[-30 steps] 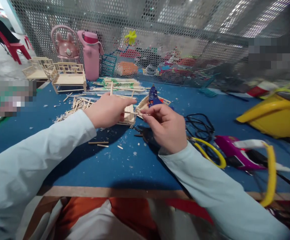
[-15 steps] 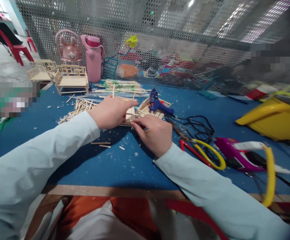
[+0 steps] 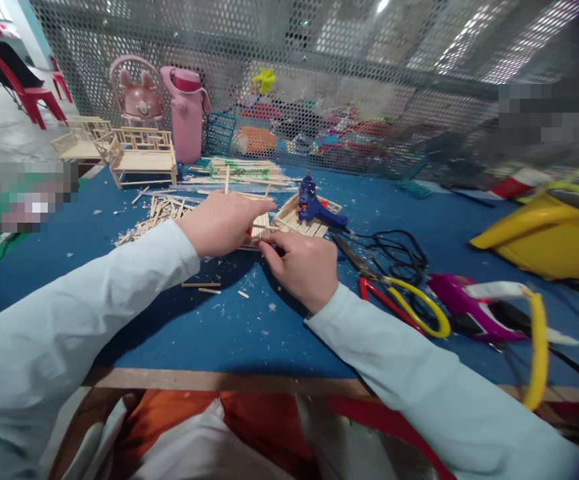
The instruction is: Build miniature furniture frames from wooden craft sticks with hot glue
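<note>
My left hand (image 3: 222, 223) is closed around the far-left side of a small wooden-stick model (image 3: 260, 233), with upright sticks rising beside the fingers. My right hand (image 3: 302, 265) comes from the near right, thumb and index finger pinched at the model's near right corner. A thin stick runs between the two hands; whether the right fingertips grip it or the frame is hidden. Just right of the model, a blue glue gun (image 3: 312, 203) rests over another stick-built piece (image 3: 289, 217).
Stick pieces (image 3: 162, 212) lie left of my hands, with finished miniature chairs (image 3: 144, 160) behind. Farther right are scissors (image 3: 394, 297), a purple-and-white tool (image 3: 474, 310), a black cable (image 3: 394, 250) and a yellow dustpan-like object (image 3: 544, 233). A pink bottle (image 3: 187, 120) stands by the mesh panel (image 3: 369, 73).
My right hand has shifted slightly left along the model's near edge. My left hand and the model stay nearly still.
</note>
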Tool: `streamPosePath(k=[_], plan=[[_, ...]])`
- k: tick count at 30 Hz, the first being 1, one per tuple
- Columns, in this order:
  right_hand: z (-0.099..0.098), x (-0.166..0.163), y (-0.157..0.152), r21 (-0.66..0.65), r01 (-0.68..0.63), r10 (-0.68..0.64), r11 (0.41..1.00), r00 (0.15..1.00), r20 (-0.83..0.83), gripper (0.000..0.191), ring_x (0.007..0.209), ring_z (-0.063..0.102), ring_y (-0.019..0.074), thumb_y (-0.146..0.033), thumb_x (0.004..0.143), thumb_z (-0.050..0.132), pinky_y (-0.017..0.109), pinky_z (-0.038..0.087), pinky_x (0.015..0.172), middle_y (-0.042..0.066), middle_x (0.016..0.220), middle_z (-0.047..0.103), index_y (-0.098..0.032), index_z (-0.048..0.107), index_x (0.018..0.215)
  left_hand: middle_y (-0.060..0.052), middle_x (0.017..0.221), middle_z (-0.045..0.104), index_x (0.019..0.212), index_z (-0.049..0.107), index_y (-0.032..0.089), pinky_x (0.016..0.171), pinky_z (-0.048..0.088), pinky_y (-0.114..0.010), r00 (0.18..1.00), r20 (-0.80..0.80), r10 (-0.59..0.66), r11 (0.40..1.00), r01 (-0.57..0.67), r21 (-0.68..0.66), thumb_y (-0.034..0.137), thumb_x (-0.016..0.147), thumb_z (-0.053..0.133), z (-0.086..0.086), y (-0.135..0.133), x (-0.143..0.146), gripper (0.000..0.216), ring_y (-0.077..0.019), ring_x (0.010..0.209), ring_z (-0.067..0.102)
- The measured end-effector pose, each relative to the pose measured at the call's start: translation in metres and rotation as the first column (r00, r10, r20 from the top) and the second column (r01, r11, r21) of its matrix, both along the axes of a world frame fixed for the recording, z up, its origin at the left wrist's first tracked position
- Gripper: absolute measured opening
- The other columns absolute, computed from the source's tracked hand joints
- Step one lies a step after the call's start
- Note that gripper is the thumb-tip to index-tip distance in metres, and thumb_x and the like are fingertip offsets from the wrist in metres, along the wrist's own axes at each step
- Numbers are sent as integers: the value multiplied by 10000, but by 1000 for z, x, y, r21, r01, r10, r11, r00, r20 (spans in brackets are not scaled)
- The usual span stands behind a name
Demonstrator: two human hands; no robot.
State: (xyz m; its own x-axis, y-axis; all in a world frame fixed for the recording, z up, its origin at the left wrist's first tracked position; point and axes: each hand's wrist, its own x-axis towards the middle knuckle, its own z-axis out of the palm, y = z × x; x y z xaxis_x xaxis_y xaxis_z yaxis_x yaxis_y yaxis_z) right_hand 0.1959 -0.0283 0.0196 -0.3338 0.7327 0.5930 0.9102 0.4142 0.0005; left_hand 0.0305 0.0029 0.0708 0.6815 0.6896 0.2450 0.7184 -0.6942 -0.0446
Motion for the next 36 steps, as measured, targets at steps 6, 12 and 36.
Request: streamPosePath(k=[6,12,36], plan=[[2,-2,-1,-26,39,-39,999,999,15,211,622,657,192,-301,810,540,284,284,508,36,703,737,-218,734,795,-93,1100,682,1295,469,200,757,456,-290,1000,-9,-2,1000,3,2,187,811,535,-1,1,0,488,-243,1042,622],[2,-3,-2,-30,49,-48,998,998,35,206,622,655,194,-298,818,542,288,275,509,35,707,737,-223,734,807,-109,1103,681,1287,481,184,755,464,-322,1000,-17,2,1000,-2,2,173,811,521,1,-1,0,478,-272,1032,627],[12,-2,-5,-82,57,-38,995,974,222,283,702,626,185,-322,897,462,291,226,547,68,782,714,-176,697,834,-95,1088,685,1301,457,192,788,430,-299,999,-38,5,1000,-5,-18,150,798,513,2,0,0,507,-237,1039,615]])
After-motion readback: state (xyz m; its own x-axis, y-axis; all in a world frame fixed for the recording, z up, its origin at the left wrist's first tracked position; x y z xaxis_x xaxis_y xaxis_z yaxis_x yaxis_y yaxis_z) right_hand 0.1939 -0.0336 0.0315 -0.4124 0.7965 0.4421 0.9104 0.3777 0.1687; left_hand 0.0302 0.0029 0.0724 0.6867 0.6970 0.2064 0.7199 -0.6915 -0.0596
